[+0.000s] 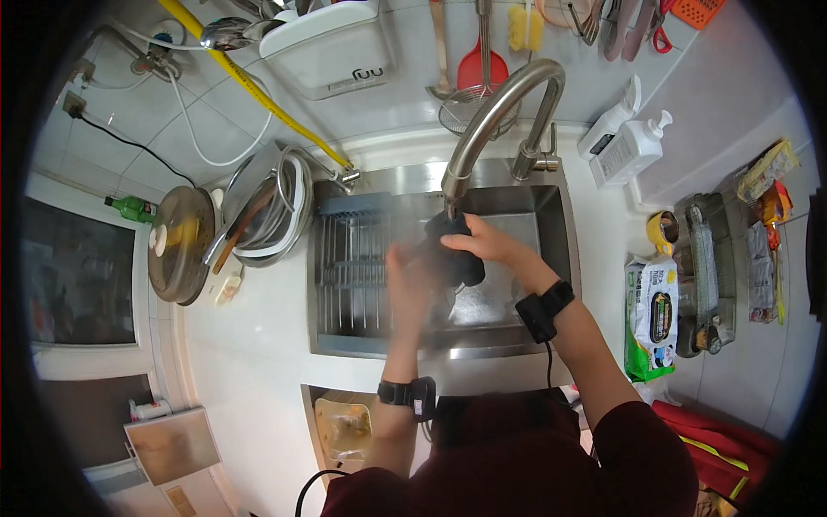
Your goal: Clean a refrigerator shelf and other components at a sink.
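Note:
A dark object (pixel 466 265), perhaps a pot or a cloth, is under the spout of the steel faucet (pixel 497 110), over the sink (pixel 497 304). My right hand (pixel 481 239) grips its upper right side, with the thumb lying across it. On the object's left is my left hand (pixel 410 278); a hazy patch blurs its fingers, so their hold is unclear. Something thin and bright, perhaps water, shows below the spout. A grey drying rack (pixel 352 274) with wire bars spans the sink's left part.
Left of the sink lean a steel colander and bowls (pixel 278 213) beside a glass lid (pixel 181 245). Pump bottles (pixel 630 152), a yellow mug (pixel 662 229) and a white-green packet (pixel 652 316) stand to the right. A skimmer (pixel 478 106) hangs behind the faucet. Below the counter is an open drawer (pixel 342 430).

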Action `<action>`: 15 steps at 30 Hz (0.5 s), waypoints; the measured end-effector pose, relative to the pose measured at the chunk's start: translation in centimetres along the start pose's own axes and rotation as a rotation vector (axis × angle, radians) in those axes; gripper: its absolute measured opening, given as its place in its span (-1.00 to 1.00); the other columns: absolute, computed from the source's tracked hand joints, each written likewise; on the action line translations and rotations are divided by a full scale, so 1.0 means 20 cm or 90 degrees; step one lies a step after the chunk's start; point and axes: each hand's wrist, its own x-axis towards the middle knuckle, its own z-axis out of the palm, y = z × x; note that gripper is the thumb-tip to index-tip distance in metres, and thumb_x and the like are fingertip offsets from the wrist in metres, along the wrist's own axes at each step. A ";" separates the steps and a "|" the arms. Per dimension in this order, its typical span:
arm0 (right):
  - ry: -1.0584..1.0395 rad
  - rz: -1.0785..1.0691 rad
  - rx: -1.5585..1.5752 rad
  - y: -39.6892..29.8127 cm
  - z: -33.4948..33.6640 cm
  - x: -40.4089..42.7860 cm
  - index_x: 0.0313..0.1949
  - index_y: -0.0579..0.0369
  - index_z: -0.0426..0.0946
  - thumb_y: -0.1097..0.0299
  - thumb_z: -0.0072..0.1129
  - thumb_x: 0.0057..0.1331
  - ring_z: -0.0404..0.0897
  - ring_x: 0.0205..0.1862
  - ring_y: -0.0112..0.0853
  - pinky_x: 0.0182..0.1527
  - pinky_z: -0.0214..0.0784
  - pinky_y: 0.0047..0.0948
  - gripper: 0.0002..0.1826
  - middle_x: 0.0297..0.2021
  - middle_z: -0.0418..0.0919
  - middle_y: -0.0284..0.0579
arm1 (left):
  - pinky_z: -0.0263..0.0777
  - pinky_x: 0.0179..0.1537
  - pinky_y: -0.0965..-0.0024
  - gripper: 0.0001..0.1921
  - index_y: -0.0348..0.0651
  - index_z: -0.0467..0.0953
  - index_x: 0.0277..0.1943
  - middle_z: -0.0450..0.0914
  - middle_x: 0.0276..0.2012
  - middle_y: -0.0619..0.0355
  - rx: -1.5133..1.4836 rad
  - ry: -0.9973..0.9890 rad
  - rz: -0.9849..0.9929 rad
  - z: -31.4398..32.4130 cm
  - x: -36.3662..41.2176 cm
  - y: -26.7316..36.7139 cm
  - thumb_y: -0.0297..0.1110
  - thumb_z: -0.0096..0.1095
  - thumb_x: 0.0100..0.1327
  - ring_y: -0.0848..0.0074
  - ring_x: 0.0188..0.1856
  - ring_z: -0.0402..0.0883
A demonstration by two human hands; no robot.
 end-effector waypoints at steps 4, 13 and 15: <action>0.215 -0.182 -0.032 0.16 0.15 -0.09 -0.06 0.28 0.36 0.28 -0.01 0.28 0.45 -0.16 -0.44 -0.06 0.28 -0.47 -0.65 -0.22 0.51 -0.12 | 0.23 0.07 0.37 -0.55 -0.28 0.11 0.22 0.36 0.07 -0.06 0.098 -0.053 0.021 0.00 0.01 -0.02 -0.47 -0.07 0.28 0.36 0.05 0.38; 0.266 -0.192 -0.089 0.28 0.10 -0.15 0.01 0.27 0.31 0.28 -0.14 0.34 0.46 -0.14 -0.36 -0.03 0.26 -0.40 -0.65 -0.20 0.50 -0.07 | 0.29 0.00 0.19 -0.61 -0.22 0.32 0.10 0.47 -0.07 -0.10 0.147 -0.103 0.022 0.14 -0.13 -0.21 -0.32 0.02 0.21 0.11 -0.03 0.45; 0.263 -0.131 -0.071 0.34 0.05 -0.19 0.03 0.24 0.30 0.25 -0.12 0.33 0.47 -0.15 -0.34 -0.04 0.27 -0.39 -0.63 -0.18 0.50 -0.05 | 0.29 0.00 0.18 -0.64 -0.22 0.33 0.07 0.47 -0.08 -0.10 0.177 -0.120 0.044 0.15 -0.15 -0.22 -0.34 0.02 0.21 0.11 -0.04 0.45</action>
